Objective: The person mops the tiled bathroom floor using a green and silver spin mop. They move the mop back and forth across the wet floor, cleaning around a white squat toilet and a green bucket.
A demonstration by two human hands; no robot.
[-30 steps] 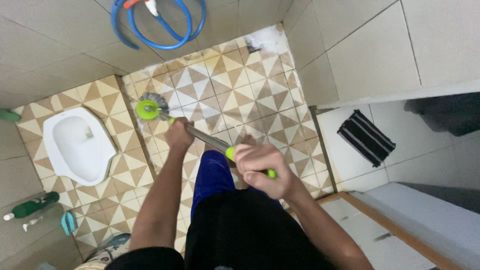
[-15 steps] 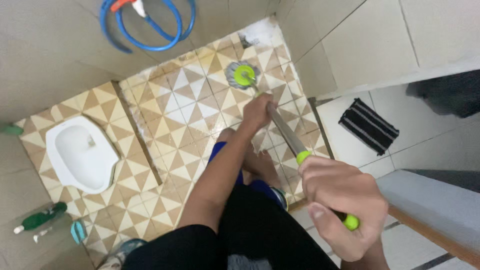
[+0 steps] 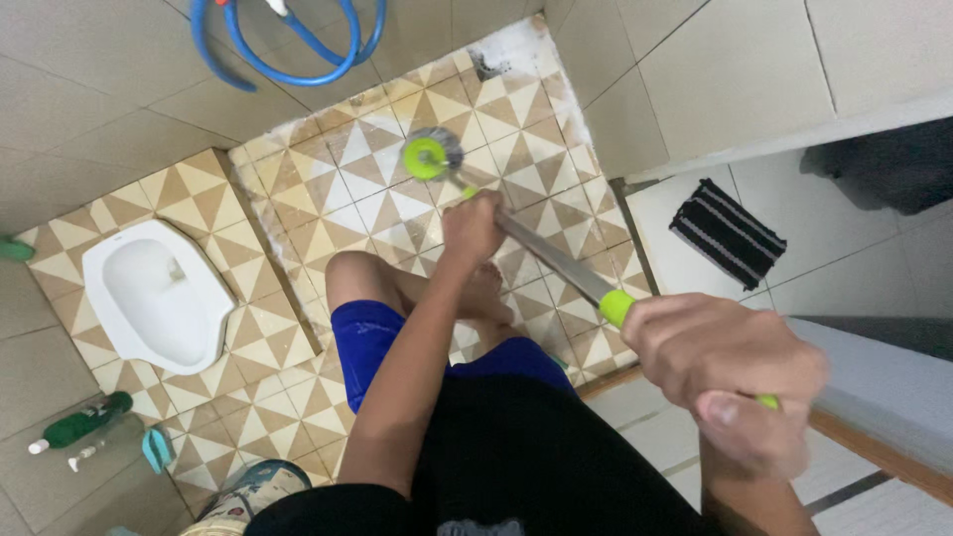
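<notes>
I hold a long-handled scrubbing brush with a metal shaft (image 3: 551, 258) and green fittings. My left hand (image 3: 472, 226) grips the shaft low down, close to the head. My right hand (image 3: 730, 362) is closed around the green grip at the top end, near the camera. The round grey brush head (image 3: 429, 156) with its green hub presses on the wet, patterned beige floor tiles (image 3: 328, 189). My bare leg in blue shorts (image 3: 382, 323) stands on the tiles below the brush.
A white squat toilet pan (image 3: 154, 293) lies at the left on a raised step. A coiled blue hose (image 3: 288, 45) hangs on the wall above. A green bottle (image 3: 79, 422) lies bottom left. A black striped mat (image 3: 728, 233) lies beyond the threshold at right.
The brush head swept from beside the toilet step to the right, then came back a little leftward. My right hand rose closer to the camera, and my left knee came forward.
</notes>
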